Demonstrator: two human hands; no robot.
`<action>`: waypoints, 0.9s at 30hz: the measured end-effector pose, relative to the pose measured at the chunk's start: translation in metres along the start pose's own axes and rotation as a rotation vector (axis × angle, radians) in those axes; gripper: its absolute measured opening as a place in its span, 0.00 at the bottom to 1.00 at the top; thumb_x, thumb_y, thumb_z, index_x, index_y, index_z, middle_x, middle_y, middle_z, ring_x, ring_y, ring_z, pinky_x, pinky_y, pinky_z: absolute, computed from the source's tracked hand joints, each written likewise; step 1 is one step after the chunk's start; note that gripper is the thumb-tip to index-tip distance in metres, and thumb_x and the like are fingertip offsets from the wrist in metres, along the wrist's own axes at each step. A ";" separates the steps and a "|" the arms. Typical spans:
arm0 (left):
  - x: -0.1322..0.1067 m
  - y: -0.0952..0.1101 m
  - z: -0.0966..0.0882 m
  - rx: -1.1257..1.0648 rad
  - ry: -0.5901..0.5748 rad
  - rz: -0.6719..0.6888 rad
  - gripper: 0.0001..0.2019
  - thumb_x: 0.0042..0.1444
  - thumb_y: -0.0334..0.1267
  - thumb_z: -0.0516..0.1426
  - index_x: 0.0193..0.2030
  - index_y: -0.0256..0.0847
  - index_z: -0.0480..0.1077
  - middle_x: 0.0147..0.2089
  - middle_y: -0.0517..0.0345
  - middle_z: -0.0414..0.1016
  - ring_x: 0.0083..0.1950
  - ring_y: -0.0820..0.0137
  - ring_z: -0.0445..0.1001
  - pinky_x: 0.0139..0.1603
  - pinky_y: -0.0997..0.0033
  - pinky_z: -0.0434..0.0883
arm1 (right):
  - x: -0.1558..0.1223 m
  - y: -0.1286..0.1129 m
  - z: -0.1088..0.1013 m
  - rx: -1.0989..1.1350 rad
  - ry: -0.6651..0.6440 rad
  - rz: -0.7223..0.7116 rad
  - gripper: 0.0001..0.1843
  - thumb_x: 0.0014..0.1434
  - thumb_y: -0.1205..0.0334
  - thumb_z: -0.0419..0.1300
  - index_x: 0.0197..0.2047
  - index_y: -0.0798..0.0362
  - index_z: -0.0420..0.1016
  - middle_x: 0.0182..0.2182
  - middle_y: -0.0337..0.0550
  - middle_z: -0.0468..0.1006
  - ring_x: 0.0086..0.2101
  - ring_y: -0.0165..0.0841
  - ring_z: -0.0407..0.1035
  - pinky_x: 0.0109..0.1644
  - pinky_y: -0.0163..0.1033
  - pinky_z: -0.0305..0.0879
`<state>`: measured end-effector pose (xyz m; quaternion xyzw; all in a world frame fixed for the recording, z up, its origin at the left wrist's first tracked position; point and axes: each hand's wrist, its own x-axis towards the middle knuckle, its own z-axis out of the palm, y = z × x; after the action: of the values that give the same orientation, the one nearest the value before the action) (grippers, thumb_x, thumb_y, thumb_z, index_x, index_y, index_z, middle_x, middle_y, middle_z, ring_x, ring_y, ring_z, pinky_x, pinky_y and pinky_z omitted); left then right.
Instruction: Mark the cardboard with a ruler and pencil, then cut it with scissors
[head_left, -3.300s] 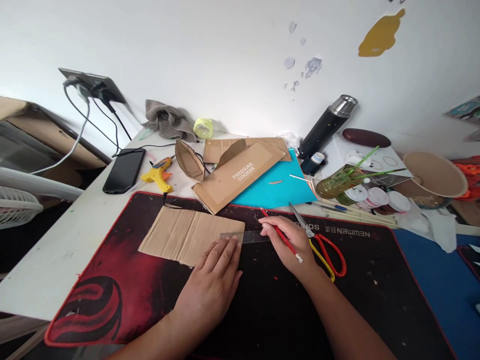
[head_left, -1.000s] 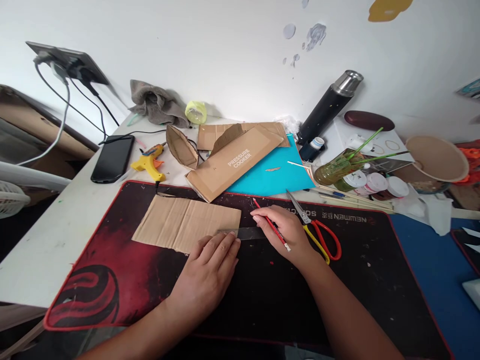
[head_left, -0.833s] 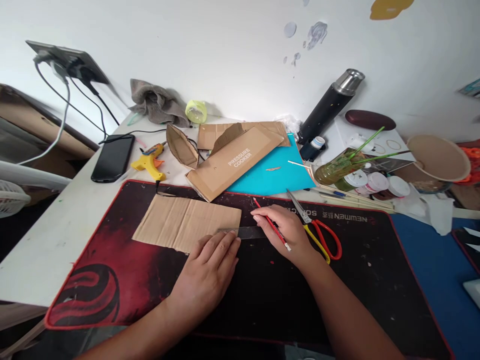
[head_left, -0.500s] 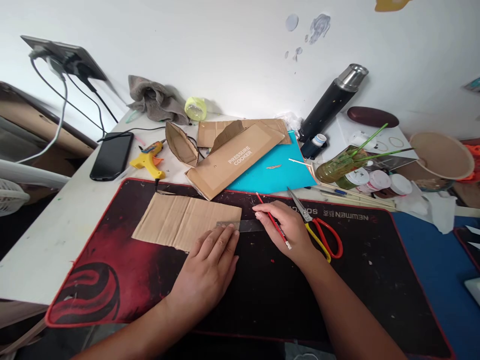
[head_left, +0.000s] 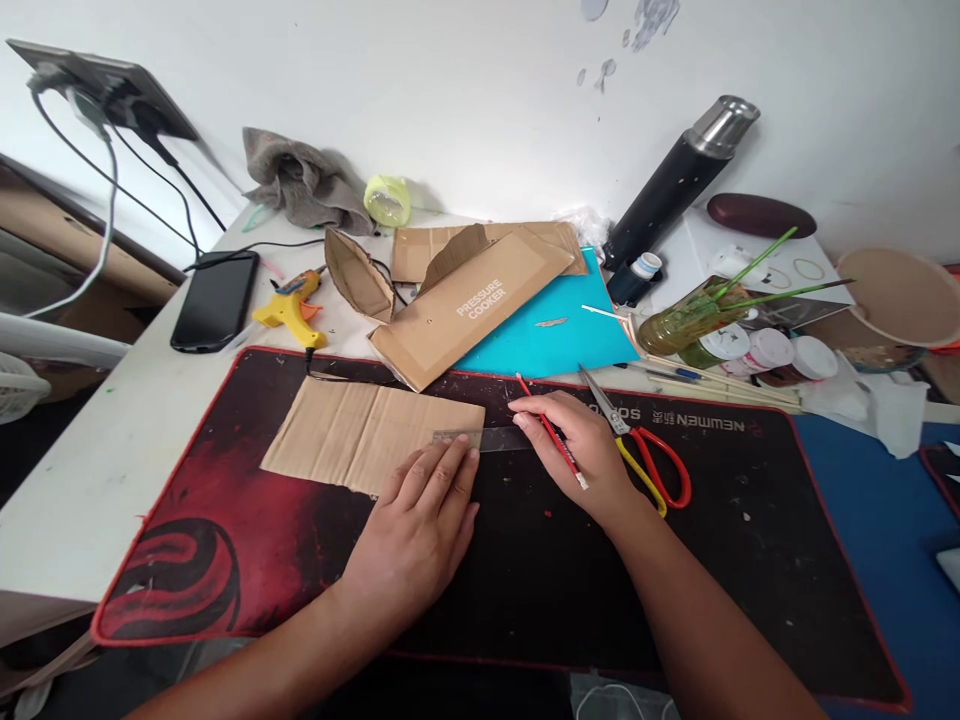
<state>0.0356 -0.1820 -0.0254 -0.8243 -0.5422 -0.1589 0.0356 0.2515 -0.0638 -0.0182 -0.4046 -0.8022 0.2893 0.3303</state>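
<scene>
My left hand (head_left: pixel 420 520) lies flat, fingers stretched out, pressing on a clear ruler (head_left: pixel 499 438) and the right edge of a piece of corrugated cardboard (head_left: pixel 330 432). The ruler overlaps the cardboard and sticks out to the right over the mat. In my right hand (head_left: pixel 581 450) is a red pencil (head_left: pixel 553 430), slanted with its tip pointing up and away. The fingers of that hand are close to the ruler's right end; whether they touch it I cannot tell. Scissors (head_left: pixel 646 455) with red and yellow handles lie just right of that hand.
A black and red desk mat (head_left: pixel 525 590) lies under the work. Behind it are a cardboard flap (head_left: pixel 472 310), a blue sheet (head_left: pixel 540 330), a yellow glue gun (head_left: pixel 292 312) and a phone (head_left: pixel 214 300). A black flask (head_left: pixel 667 190), a brush jar (head_left: pixel 675 325) and paint pots (head_left: pixel 769 350) stand at right.
The view has shifted slightly. Both hands stay almost in place, the left on the ruler and the right with the pencil.
</scene>
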 end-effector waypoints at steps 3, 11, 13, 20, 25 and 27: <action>0.000 0.000 -0.001 0.001 -0.001 0.001 0.22 0.76 0.36 0.54 0.70 0.27 0.73 0.70 0.39 0.78 0.68 0.49 0.76 0.68 0.49 0.72 | 0.000 0.000 0.000 0.004 0.001 0.005 0.08 0.77 0.64 0.61 0.52 0.46 0.82 0.43 0.44 0.87 0.45 0.41 0.82 0.51 0.47 0.77; 0.001 0.000 -0.001 0.015 -0.010 -0.004 0.22 0.76 0.37 0.54 0.70 0.28 0.73 0.71 0.40 0.78 0.68 0.49 0.76 0.68 0.49 0.71 | 0.001 0.002 0.002 0.008 0.022 -0.010 0.08 0.76 0.63 0.61 0.52 0.46 0.82 0.44 0.45 0.88 0.45 0.42 0.82 0.51 0.48 0.79; 0.001 0.000 -0.001 0.012 -0.010 -0.004 0.22 0.76 0.37 0.54 0.70 0.28 0.73 0.71 0.40 0.78 0.68 0.49 0.76 0.69 0.49 0.71 | 0.001 0.002 0.002 0.009 0.024 -0.009 0.08 0.76 0.64 0.61 0.52 0.46 0.82 0.45 0.45 0.88 0.46 0.42 0.83 0.52 0.48 0.79; 0.001 0.000 0.000 -0.008 -0.016 -0.006 0.23 0.74 0.36 0.56 0.71 0.27 0.72 0.72 0.37 0.77 0.69 0.48 0.75 0.69 0.49 0.70 | 0.002 0.001 0.001 0.009 0.016 0.013 0.08 0.77 0.63 0.60 0.52 0.46 0.82 0.46 0.45 0.88 0.47 0.42 0.83 0.54 0.48 0.79; 0.000 0.000 0.000 0.000 -0.030 -0.014 0.24 0.74 0.36 0.56 0.72 0.29 0.72 0.72 0.38 0.76 0.70 0.49 0.74 0.70 0.49 0.71 | 0.001 -0.001 0.001 0.010 0.013 0.040 0.08 0.77 0.62 0.61 0.52 0.46 0.83 0.47 0.45 0.89 0.47 0.42 0.83 0.54 0.50 0.79; 0.000 0.000 0.000 -0.002 -0.028 -0.016 0.24 0.74 0.36 0.56 0.72 0.29 0.71 0.72 0.38 0.76 0.70 0.49 0.74 0.70 0.49 0.71 | 0.001 -0.002 0.001 0.013 0.012 0.050 0.09 0.77 0.61 0.60 0.52 0.45 0.83 0.47 0.45 0.89 0.47 0.43 0.83 0.55 0.50 0.79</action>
<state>0.0357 -0.1820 -0.0253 -0.8221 -0.5491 -0.1484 0.0258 0.2494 -0.0638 -0.0169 -0.4239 -0.7880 0.3003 0.3304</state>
